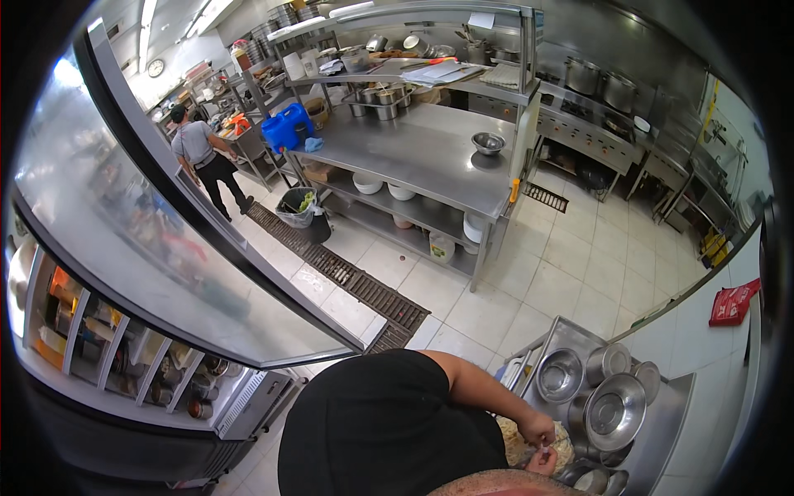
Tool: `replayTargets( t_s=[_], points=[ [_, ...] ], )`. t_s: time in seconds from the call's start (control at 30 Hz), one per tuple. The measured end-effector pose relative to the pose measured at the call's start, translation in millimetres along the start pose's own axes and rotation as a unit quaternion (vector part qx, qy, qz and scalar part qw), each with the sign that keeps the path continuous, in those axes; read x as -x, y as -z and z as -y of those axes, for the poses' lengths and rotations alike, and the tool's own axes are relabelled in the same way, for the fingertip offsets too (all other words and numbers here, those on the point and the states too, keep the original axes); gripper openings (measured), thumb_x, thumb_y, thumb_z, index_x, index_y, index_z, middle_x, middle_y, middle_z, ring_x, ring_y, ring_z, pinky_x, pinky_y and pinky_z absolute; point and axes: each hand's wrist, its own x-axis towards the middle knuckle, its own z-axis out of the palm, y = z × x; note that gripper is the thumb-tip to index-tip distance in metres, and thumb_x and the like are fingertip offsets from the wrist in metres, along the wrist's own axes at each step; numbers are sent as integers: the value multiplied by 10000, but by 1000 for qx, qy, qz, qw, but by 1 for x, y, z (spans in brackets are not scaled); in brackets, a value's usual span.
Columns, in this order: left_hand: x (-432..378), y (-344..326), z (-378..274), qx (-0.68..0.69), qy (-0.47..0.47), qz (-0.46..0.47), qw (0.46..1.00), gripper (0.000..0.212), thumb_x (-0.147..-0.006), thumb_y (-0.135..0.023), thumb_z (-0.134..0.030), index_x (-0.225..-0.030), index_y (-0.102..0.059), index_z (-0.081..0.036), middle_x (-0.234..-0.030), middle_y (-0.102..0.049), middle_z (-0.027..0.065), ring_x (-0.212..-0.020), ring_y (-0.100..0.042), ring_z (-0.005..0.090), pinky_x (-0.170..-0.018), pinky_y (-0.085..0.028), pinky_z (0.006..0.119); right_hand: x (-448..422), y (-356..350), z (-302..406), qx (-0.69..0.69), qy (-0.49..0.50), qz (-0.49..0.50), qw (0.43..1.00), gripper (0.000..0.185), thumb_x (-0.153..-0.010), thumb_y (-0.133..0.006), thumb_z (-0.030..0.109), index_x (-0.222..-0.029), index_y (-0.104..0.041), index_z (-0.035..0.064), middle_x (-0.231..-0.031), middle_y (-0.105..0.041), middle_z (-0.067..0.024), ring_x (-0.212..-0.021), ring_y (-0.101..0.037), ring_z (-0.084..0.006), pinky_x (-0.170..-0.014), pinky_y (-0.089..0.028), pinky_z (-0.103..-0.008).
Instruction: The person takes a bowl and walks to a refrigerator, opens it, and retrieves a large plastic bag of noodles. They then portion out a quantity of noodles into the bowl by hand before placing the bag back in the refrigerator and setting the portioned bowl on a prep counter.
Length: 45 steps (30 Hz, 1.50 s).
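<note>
My left hand (537,429) reaches down at the lower right, its fingers pinched on a small, pale, twisted end of what looks like a clear plastic bag (563,447). Just below it, my right hand (543,462) has thumb and finger closed on the same end. Pale, strip-like food shows through the bag and on the near side of my wrist. The hands nearly touch, so the exact grip is partly hidden. Beside them, on a steel counter (667,406), stand a steel bowl (560,375) and a wide-rimmed steel bowl (615,411) on a pot.
A glass-doored fridge (239,406) stands open at the left, its door (186,248) swung out. Beyond are a steel worktable (409,142), a bin (298,208), a floor drain grate (335,266) and a stove (583,127). A co-worker (201,149) stands at the far left.
</note>
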Motion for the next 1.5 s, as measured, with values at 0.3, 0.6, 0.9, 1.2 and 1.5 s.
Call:
replayTargets(
  t_s=[0.3,0.6,0.9,1.2,1.5],
  points=[
    [-5,-4,7,-31,-69,-1,997,141,-819,-722,-122,-929,-690,-41,-822,-708,101,-748,-682,222,-683,-518,383,42,-20,131,1,-46,5,999,154,-937,-577,5,-1079,-526,38,-869,-570,-26,-613,-544,-97,-430,-490,-262],
    [1,-9,-12,-270,-156,-168,935,115,-835,-671,-178,-876,-677,-70,-868,-672,141,-831,-671,371,-722,-523,474,23,-22,142,55,-71,-23,996,102,-913,-618,56,-862,-541,13,-724,-541,-45,-572,-536,-131,-414,-523,-316],
    [-5,-17,3,-322,-63,-149,933,154,-830,-629,-205,-848,-693,-66,-868,-703,155,-800,-696,371,-695,-543,478,12,-25,107,216,167,-106,956,154,-864,-679,29,-829,-531,50,-699,-531,-23,-559,-484,-130,-413,-478,-314],
    [16,-16,10,221,-80,-87,968,153,-853,-672,-81,-976,-657,10,-838,-689,133,-745,-710,251,-664,-540,373,36,-17,155,-4,-118,1,993,79,-930,-621,69,-1009,-616,61,-777,-610,9,-631,-542,-61,-509,-448,-221],
    [8,3,-12,-174,-67,-50,981,390,-993,-438,-347,-1130,-721,-117,-1101,-711,142,-999,-674,332,-901,-514,404,44,-34,189,206,16,-34,978,180,-927,-657,156,-929,-624,-21,-814,-646,-200,-729,-612,-306,-713,-487,-431]
  ],
)
